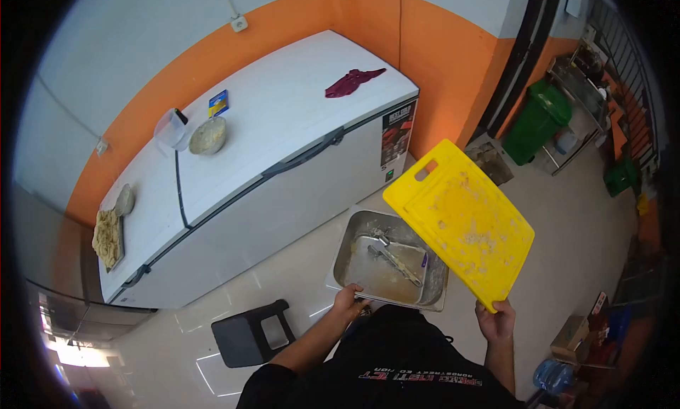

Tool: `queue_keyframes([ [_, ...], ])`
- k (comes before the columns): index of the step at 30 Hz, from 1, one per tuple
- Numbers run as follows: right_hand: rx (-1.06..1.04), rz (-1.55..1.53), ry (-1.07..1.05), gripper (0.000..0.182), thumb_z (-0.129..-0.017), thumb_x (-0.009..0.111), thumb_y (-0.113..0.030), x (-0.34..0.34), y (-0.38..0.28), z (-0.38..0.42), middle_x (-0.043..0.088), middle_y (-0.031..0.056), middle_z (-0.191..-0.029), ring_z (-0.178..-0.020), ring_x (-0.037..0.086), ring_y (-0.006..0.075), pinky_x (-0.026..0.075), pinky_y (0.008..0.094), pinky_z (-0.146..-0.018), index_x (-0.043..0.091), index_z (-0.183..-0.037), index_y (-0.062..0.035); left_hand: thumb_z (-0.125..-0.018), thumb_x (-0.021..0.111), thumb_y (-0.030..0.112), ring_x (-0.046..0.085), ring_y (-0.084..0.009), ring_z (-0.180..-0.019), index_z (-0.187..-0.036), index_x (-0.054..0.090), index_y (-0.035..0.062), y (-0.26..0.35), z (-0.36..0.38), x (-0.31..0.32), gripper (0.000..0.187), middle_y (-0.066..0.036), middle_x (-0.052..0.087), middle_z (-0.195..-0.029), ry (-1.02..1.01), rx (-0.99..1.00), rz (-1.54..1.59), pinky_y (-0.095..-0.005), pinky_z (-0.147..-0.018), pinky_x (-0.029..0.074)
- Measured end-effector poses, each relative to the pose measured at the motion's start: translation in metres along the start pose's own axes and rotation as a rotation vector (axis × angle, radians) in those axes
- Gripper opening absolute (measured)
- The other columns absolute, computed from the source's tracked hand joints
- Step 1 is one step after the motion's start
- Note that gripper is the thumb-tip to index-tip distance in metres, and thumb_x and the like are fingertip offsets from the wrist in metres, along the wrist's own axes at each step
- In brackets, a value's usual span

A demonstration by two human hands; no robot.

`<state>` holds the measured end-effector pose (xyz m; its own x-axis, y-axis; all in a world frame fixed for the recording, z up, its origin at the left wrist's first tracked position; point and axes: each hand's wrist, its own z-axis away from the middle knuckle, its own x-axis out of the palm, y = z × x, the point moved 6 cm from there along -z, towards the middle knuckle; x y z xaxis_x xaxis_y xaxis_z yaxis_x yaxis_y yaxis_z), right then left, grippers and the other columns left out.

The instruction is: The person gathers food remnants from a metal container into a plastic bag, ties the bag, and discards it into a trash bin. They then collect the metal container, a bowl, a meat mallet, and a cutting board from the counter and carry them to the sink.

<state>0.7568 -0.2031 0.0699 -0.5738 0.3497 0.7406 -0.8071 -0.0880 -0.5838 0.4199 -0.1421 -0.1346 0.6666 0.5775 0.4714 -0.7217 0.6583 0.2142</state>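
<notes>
My right hand (498, 320) grips the lower corner of a yellow cutting board (464, 221), which is tilted and smeared with pale residue. My left hand (348, 304) is closed around the near rim of a deep steel pan (341, 257). Inside the pan lie a smaller tray (368, 285) with a dirty surface and a metal utensil (397, 262) whose exact kind I cannot make out. Part of the pan's right side is hidden behind the board.
A white chest freezer (283, 126) bears a bowl (207, 136), a clear jug (170, 131), a maroon cloth (352, 82) and a tray of dough-like food (108, 240). On the floor are a black stool (241, 336), a green bin (535, 122) and a cardboard box (570, 339).
</notes>
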Motion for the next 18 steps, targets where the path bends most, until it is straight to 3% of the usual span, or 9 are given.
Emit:
queue_keyframes([
  [2, -0.022, -0.039, 0.016, 0.054, -0.072, 0.061, -0.003, -0.012, -0.011, 0.001, 0.061, 0.0143, -0.115, -0.094, 0.064, 0.0262, 0.054, 0.0341, -0.079, 0.049, -0.125, 0.0004, -0.083, 0.048, 0.001, 0.049, -0.0365, -0.104, -0.110, 0.044, -0.0001, -0.002, -0.015, 0.024, 0.028, -0.018, 0.045, -0.110, 0.024, -0.025, -0.117, -0.0528, -0.093, 0.047],
  [5, -0.103, -0.080, 0.050, 0.054, -0.072, 0.061, -0.004, -0.056, -0.014, -0.012, 0.062, 0.0143, -0.113, -0.088, 0.065, 0.0262, 0.054, 0.0342, -0.076, 0.050, -0.125, -0.0003, -0.079, 0.049, -0.001, 0.046, -0.0364, -0.110, -0.115, 0.043, -0.0018, -0.016, -0.061, 0.063, 0.036, -0.018, 0.045, -0.113, -0.138, -0.040, -0.280, -0.0536, -0.097, 0.045],
  [7, -0.163, -0.099, 0.125, 0.052, -0.073, 0.061, -0.005, -0.086, -0.030, -0.017, 0.063, 0.0155, -0.109, -0.082, 0.065, 0.0253, 0.053, 0.0330, -0.072, 0.050, -0.124, 0.0005, -0.079, 0.048, 0.000, 0.045, -0.0384, -0.113, -0.118, 0.041, -0.0029, -0.034, -0.102, 0.097, 0.040, -0.020, 0.045, -0.115, -0.167, -0.103, -0.231, -0.0559, -0.102, 0.041],
  [8, -0.251, -0.132, 0.169, 0.052, -0.073, 0.061, -0.005, -0.107, -0.046, -0.017, 0.063, 0.0155, -0.109, -0.082, 0.065, 0.0253, 0.053, 0.0330, -0.072, 0.050, -0.124, 0.0005, -0.079, 0.047, 0.000, 0.045, -0.0393, -0.115, -0.120, 0.040, -0.0030, -0.045, -0.115, 0.121, 0.041, -0.020, 0.044, -0.117, -0.174, -0.133, -0.263, -0.0561, -0.103, 0.040],
  [10, -0.167, -0.092, 0.090, 0.051, -0.074, 0.060, -0.005, -0.111, -0.080, -0.033, 0.063, 0.0164, -0.107, -0.083, 0.065, 0.0251, 0.053, 0.0328, -0.073, 0.049, -0.123, 0.0019, -0.079, 0.047, 0.000, 0.044, -0.0402, -0.116, -0.122, 0.039, -0.0031, -0.060, -0.132, 0.180, 0.043, -0.021, 0.044, -0.119, -0.196, -0.191, -0.332, -0.0563, -0.104, 0.039],
  [16, -0.319, -0.175, 0.097, 0.049, -0.076, 0.058, -0.003, -0.232, -0.216, -0.053, 0.063, 0.0173, -0.105, -0.083, 0.065, 0.0259, 0.054, 0.0343, -0.077, 0.049, -0.124, 0.0026, -0.080, 0.045, 0.001, 0.049, -0.0389, -0.112, -0.119, 0.043, -0.0043, -0.165, -0.194, 0.346, 0.039, -0.021, 0.046, -0.120, -0.060, -0.249, -0.499, -0.0565, -0.098, 0.043],
  [18, -0.383, -0.163, 0.158, 0.048, -0.076, 0.058, -0.002, -0.208, -0.216, -0.062, 0.063, 0.0168, -0.105, -0.083, 0.065, 0.0259, 0.053, 0.0342, -0.075, 0.050, -0.123, 0.0025, -0.079, 0.045, 0.001, 0.049, -0.0387, -0.112, -0.117, 0.044, -0.0037, -0.146, -0.213, 0.362, 0.038, -0.021, 0.046, -0.120, -0.079, -0.298, -0.508, -0.0572, -0.098, 0.043],
])
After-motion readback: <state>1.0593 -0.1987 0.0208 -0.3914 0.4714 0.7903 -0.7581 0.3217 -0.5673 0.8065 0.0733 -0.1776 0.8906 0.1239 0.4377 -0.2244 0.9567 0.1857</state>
